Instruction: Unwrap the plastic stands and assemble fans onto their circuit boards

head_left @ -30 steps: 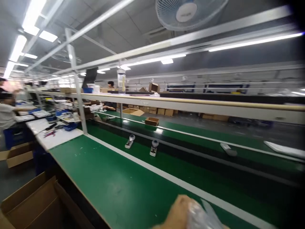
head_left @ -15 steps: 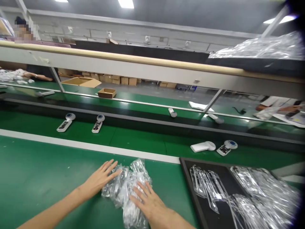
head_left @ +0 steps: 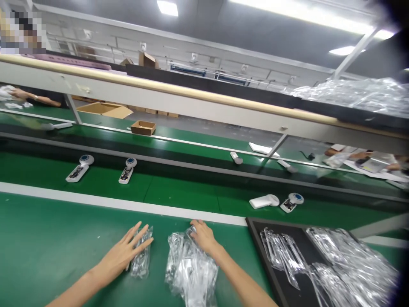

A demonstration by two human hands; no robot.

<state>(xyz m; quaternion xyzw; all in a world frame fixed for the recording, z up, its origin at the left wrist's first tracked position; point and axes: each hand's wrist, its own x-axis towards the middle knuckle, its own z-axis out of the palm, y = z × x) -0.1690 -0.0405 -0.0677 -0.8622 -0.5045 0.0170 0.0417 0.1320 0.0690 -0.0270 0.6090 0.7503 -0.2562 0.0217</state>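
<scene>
My left hand [head_left: 123, 252] lies flat with fingers spread on a small clear plastic bag [head_left: 140, 258] on the green table [head_left: 54, 238]. My right hand [head_left: 203, 235] rests at the far end of a larger heap of clear plastic bags [head_left: 190, 270], fingers curled onto the top of the heap. The two lots of bags lie apart, a hand's width between them.
A black tray [head_left: 287, 290] with several clear bags sits to the right. Beyond a white stripe [head_left: 111, 204], white handheld devices [head_left: 79, 168] [head_left: 127, 170] [head_left: 263, 201] [head_left: 291, 202] lie on the belt. A shelf rail [head_left: 179, 100] runs overhead. Other people's arms [head_left: 35, 98] work across the line.
The camera swung down from the hall to the table. My left hand has drawn one small bag leftward out of the heap; my right hand moved up to the heap's far end.
</scene>
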